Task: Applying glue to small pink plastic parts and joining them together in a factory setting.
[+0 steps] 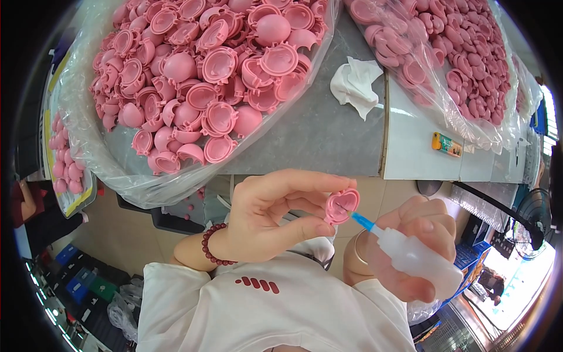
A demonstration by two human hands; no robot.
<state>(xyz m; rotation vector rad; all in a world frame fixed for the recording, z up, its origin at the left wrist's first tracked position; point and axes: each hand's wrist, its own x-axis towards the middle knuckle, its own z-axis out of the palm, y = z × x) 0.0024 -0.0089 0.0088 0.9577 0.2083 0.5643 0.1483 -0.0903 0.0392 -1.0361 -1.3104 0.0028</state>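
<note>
- A small round pink piece (334, 215) is held by the left hand (281, 214) in front of the white shirt (264, 320), off the near edge of the table (293, 138); it is pinched at its edges between the thumb below and the fingers above, and its hollow side is turned toward the right hand (422, 237).
- A translucent white squeeze bottle (419, 262) is gripped by the right hand, with fingers and thumb wrapped about its body; it is tilted, and its blue nozzle (363, 222) is pointed up and leftward at the hollow of the piece; whether the inside is touched by the tip cannot be told.
- A dark red bead bracelet (210, 245) is worn on the left wrist; a pale bangle (358, 251) is worn on the right.
- Beyond the hands, a clear plastic bag (146, 190) is spread on the table at the left, heaped with pink shells (220, 64); a second plastic bag (489, 138), likewise filled with pink pieces, is seen at the right.
- Between the bags, a crumpled white tissue (356, 85) is left lying; a small yellow and green object (447, 144) is placed near the right-hand bag.
</note>
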